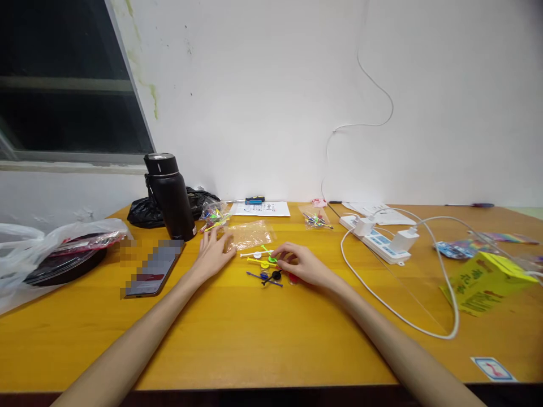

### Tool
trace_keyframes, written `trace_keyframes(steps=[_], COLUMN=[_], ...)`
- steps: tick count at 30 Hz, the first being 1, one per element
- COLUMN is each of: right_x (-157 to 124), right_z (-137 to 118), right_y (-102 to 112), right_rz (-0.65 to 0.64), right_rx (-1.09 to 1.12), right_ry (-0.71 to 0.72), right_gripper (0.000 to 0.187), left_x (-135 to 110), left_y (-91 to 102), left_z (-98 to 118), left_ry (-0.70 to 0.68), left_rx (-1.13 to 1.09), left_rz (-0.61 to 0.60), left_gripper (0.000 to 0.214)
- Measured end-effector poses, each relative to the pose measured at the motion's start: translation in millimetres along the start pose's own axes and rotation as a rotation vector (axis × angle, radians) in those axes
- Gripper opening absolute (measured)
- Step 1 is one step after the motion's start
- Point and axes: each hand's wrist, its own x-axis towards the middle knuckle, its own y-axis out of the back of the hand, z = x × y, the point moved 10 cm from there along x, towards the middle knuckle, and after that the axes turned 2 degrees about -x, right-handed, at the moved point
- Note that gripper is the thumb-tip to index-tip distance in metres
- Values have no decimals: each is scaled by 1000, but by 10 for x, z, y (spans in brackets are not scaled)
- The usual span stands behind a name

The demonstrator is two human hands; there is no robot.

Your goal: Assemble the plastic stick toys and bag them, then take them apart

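My left hand (214,254) lay flat, palm down and fingers spread, just right of the black flask (172,195) and nearer me. My right hand (302,264) sat farther right of the flask, knuckles up, fingers curled inward. Both bare forearms stretched forward, converging.

Bright, even light from overhead washes my worktop (237,333), with glare on the wall (271,113); the window (59,79) is dark, edges bend, and a patch is pixelated.
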Motion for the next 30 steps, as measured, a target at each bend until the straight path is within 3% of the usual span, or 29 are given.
trace_keyframes(steps=[10, 16, 18, 23, 30], right_x=[2, -16, -24, -21, -19], right_z=[14, 57, 73, -9, 7], right_y=[-87, -119, -144, -155, -142], right_rz=[-57, -85, -104, -127, -133], right_rx=[44, 168, 239, 299, 354], right_ry=[-18, -83, -122, -98, -102], right_gripper=[23, 32, 37, 35, 33], left_x=[49, 6, -38, -226, -282], left_y=[-24, 240, 260, 7, -69], left_z=[-22, 260, 455, 876, 945], left_ry=[-41, -154, -241, -354, -327], left_rx=[-8, -180, -336, -600, -683], left_rz=[51, 156, 89, -295, -382], left_gripper=[37, 32, 31, 33, 29])
